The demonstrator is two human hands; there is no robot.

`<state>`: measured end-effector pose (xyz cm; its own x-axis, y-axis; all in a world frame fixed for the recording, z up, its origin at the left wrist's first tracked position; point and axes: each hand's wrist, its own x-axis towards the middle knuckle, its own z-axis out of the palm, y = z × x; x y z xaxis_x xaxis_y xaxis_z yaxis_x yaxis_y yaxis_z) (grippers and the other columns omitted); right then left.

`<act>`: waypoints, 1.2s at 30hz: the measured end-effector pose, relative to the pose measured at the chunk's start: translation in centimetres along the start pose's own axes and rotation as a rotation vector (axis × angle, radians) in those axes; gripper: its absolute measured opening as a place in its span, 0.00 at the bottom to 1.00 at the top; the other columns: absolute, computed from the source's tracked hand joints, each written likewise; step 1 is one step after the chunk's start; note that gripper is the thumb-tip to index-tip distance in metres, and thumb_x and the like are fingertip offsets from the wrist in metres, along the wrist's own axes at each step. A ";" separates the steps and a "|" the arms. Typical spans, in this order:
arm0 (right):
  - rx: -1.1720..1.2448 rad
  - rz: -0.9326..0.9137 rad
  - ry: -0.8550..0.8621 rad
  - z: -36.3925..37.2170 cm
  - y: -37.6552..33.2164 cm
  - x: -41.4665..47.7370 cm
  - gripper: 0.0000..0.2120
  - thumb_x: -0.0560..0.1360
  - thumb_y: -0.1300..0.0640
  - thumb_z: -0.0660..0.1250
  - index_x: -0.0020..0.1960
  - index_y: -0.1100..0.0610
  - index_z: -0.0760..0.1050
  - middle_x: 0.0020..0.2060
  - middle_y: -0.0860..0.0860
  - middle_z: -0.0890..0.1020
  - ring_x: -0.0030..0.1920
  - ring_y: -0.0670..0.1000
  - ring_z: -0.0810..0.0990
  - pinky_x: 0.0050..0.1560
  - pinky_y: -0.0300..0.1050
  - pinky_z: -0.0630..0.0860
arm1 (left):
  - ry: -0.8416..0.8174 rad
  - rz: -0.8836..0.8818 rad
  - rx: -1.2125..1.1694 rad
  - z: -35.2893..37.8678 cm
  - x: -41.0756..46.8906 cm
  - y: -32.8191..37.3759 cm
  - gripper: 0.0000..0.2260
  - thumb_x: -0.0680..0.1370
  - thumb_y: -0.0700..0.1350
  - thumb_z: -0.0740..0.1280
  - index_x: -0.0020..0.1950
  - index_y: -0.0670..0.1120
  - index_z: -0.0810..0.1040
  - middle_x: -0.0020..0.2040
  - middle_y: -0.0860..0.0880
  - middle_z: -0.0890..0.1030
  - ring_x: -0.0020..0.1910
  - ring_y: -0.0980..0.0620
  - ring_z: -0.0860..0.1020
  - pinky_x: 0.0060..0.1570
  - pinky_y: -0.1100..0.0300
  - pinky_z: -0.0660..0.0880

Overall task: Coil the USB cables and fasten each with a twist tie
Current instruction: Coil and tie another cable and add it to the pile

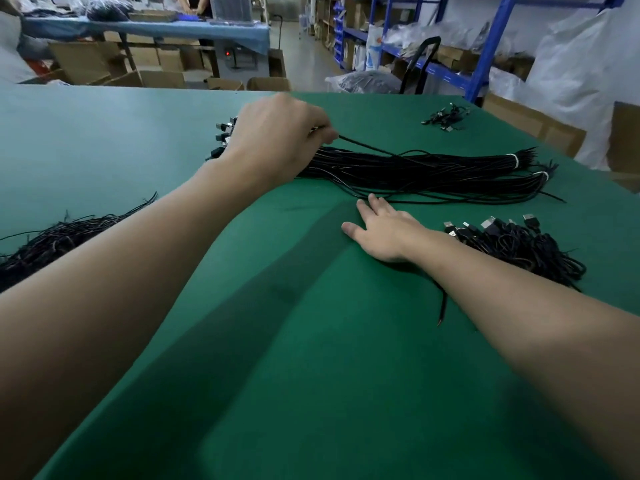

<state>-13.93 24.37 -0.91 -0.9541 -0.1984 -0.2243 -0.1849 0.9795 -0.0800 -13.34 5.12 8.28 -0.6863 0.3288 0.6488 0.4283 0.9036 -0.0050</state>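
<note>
1. Left hand (277, 140) reaches out toward 12 o'clock. Its fingers are curled over the plug end of the cable bundle (433, 171) and pinch a single USB cable (374, 148), which lifts off the top of the bundle and slants toward 3 o'clock.
2. Right hand (384, 233) lies palm down on the green mat (311, 375) with its fingers spread, gripping nothing. The nearest strands of the bundle are just beyond its fingertips, at its 12 o'clock.
3. The bundle's long axis runs from 9 o'clock to 3 o'clock. Its USB plugs (223, 133) sit at the 9 o'clock end beside the left hand, and the thin tails at the 3 o'clock end are bound by white ties (515, 160).
4. The step looks like drawing one cable free. The tails are held at 3 o'clock, so the pull would likely run lengthwise toward 9 o'clock. The right hand is nearer the bundle's middle and is well placed to steady it.
5. A heap of coiled cables (519, 244) lies at 3 o'clock of the right hand. A loose cable pile (59, 237) lies at 9 o'clock beyond the left forearm. A small cable cluster (446, 117) sits far out at 1 o'clock.
</note>
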 end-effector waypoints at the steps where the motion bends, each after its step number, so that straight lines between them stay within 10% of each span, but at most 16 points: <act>1: 0.002 0.009 -0.011 -0.1 -0.1 0.0 0.35 0.83 0.35 0.44 0.82 0.53 0.40 0.81 0.52 0.39 0.81 0.51 0.40 0.80 0.54 0.44 | -0.006 -0.030 -0.001 -0.7 -0.7 -0.1 0.14 0.83 0.55 0.62 0.57 0.49 0.85 0.46 0.46 0.85 0.43 0.41 0.79 0.38 0.55 0.68; 9: 0.023 0.023 -0.054 -0.5 -0.5 -0.7 0.34 0.84 0.37 0.44 0.82 0.53 0.39 0.81 0.53 0.39 0.81 0.51 0.39 0.80 0.54 0.43 | 0.232 -0.431 -0.256 -6.5 -6.2 -1.3 0.11 0.81 0.50 0.65 0.50 0.48 0.86 0.28 0.55 0.73 0.28 0.60 0.71 0.29 0.65 0.62; 14: 0.047 0.038 -0.010 -0.9 -1.6 -2.2 0.33 0.85 0.40 0.46 0.83 0.56 0.42 0.82 0.55 0.42 0.82 0.53 0.42 0.80 0.53 0.47 | -0.001 -0.680 -0.725 -7.2 -11.9 1.4 0.12 0.84 0.51 0.63 0.50 0.49 0.85 0.25 0.56 0.60 0.23 0.56 0.56 0.23 0.62 0.52; 19: 1.173 -0.348 -0.243 -0.1 -6.2 -9.3 0.31 0.84 0.37 0.47 0.73 0.58 0.71 0.68 0.54 0.78 0.66 0.49 0.76 0.71 0.47 0.66 | -0.174 -0.887 -1.422 -6.8 -15.5 5.2 0.12 0.85 0.40 0.58 0.58 0.40 0.80 0.30 0.53 0.69 0.25 0.56 0.64 0.25 0.67 0.62; 24: 1.664 -0.333 -0.174 1.2 -9.2 -14.6 0.21 0.86 0.47 0.53 0.57 0.62 0.77 0.49 0.64 0.79 0.29 0.49 0.77 0.30 0.44 0.78 | -0.291 -0.745 -1.302 -6.2 -18.5 8.3 0.07 0.86 0.41 0.58 0.50 0.40 0.71 0.33 0.47 0.79 0.30 0.49 0.79 0.33 0.60 0.76; 28: 1.918 -0.231 0.002 0.1 -7.8 -15.7 0.17 0.87 0.55 0.52 0.50 0.61 0.77 0.46 0.57 0.86 0.44 0.52 0.86 0.51 0.48 0.82 | -0.426 -0.581 -1.141 -6.2 -20.6 8.0 0.07 0.83 0.43 0.64 0.54 0.41 0.78 0.39 0.47 0.84 0.36 0.51 0.79 0.38 0.59 0.75; 36: 2.228 -0.082 -0.116 0.7 -8.9 -18.5 0.19 0.85 0.48 0.56 0.46 0.59 0.76 0.26 0.48 0.65 0.26 0.47 0.63 0.26 0.38 0.63 | -0.397 -0.602 -1.175 -5.4 -21.5 7.7 0.17 0.71 0.42 0.78 0.56 0.49 0.78 0.40 0.42 0.84 0.35 0.49 0.80 0.36 0.60 0.77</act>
<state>5.51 19.32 3.27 -0.9313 -0.3068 -0.1964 0.3514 -0.6141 -0.7067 7.84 3.50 -1.62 -0.9761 0.2082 0.0618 0.1118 0.2375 0.9649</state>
